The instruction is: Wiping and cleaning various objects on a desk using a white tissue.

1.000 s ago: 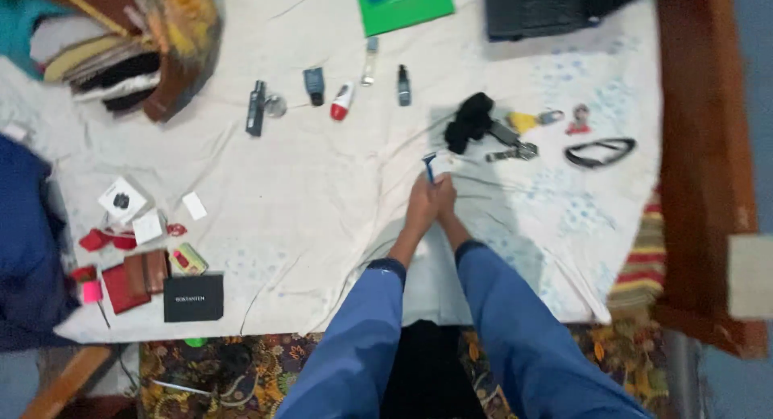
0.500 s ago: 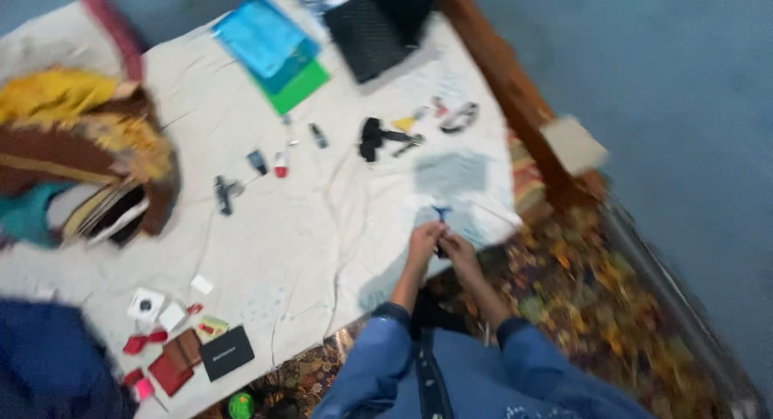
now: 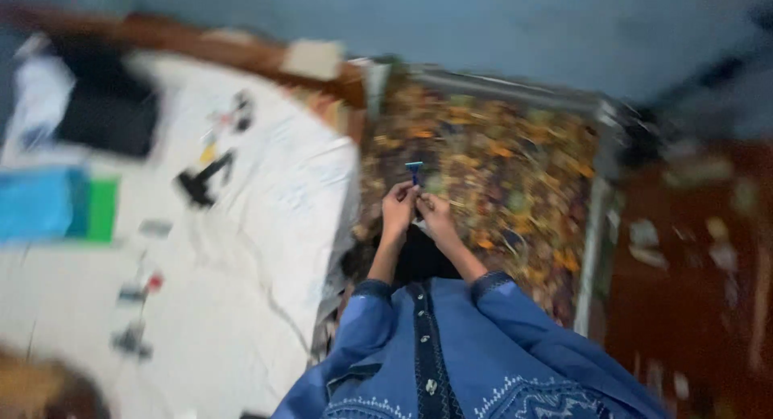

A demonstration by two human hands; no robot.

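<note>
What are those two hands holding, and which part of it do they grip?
A small blue razor-like tool. The left hand and right hand pinch its lower handle end; the blue head sticks up above them. Blur hides the finer grip.

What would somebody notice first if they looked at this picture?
Probably the small blue razor, held up in the middle by the left hand and right hand together, over a rug patterned in orange and brown. Next, on the left, the white sheet scattered with small blurry things.
</note>
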